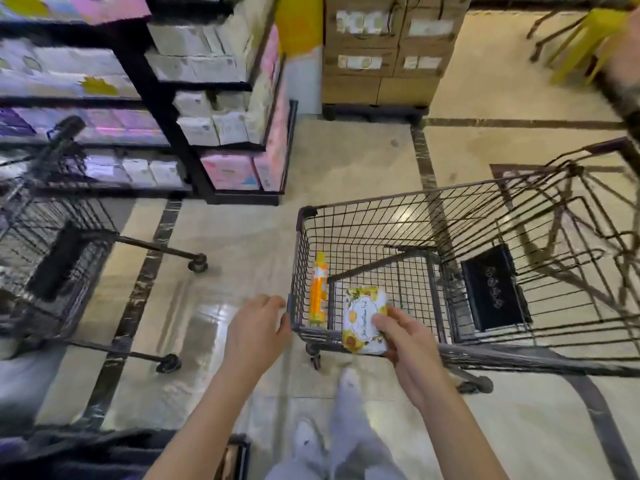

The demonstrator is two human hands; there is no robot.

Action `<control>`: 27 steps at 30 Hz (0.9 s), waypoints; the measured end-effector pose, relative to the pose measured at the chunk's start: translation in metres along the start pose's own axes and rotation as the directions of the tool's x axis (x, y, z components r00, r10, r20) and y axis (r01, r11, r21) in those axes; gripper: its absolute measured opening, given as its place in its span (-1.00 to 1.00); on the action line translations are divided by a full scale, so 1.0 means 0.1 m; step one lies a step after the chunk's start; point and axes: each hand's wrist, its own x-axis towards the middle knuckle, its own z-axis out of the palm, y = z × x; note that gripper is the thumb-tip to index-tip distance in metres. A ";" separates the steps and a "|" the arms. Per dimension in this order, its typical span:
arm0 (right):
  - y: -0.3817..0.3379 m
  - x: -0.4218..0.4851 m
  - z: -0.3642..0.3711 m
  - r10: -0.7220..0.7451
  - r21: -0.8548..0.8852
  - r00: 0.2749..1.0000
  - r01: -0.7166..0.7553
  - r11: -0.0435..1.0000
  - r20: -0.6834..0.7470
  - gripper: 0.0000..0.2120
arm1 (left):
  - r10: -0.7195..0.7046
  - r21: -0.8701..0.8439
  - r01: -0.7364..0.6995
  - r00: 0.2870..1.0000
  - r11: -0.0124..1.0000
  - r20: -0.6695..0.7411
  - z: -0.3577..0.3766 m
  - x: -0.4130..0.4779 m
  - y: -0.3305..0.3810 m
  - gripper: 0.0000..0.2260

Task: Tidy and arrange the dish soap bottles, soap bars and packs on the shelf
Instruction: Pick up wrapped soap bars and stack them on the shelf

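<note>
My right hand (401, 341) grips a white soap pack with yellow flowers (362, 320) over the near corner of a wire shopping cart (381, 216). An orange dish soap bottle (318, 289) lies inside the cart along its left wall. My left hand (258, 327) hovers just left of the cart's corner with relaxed fingers and holds nothing. The shelves (162, 98) stand at the upper left, filled with white, pink and purple packs.
A second wire cart (59, 244) stands at the left in front of the shelves. Stacked cardboard boxes (388, 53) sit on a pallet at the back. A yellow chair (585, 36) is at the top right. My legs and white shoes (332, 424) are below on the tiled floor.
</note>
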 end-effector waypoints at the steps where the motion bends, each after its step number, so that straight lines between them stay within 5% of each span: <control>1: -0.02 0.18 0.02 0.012 0.000 1.000 -0.012 1.000 -0.004 -0.68 | -0.019 -0.014 0.019 1.000 1.000 0.010 0.05 0.16 -0.01 -0.87; 6: -0.06 1.08 0.08 0.102 -0.093 0.994 -0.104 0.990 -0.033 -0.67 | -0.150 -0.092 0.160 0.983 0.983 0.107 0.42 0.90 -0.08 -0.69; 13: 0.26 2.32 0.01 0.250 -0.243 0.959 -0.277 0.930 -0.137 -0.63 | -0.397 -0.206 0.493 0.837 0.845 0.376 1.11 1.68 -0.26 -0.42; 24: 1.24 3.87 -0.08 0.369 -0.372 0.894 -0.442 0.816 -0.254 -0.73 | -0.488 -0.474 0.695 0.719 0.541 0.496 1.80 2.15 -0.41 -0.91; 27: 1.49 4.06 -0.09 0.390 -0.410 0.889 -0.457 0.789 -0.240 -0.80 | -0.483 -0.498 0.705 0.709 0.505 0.514 1.86 2.15 -0.48 -0.83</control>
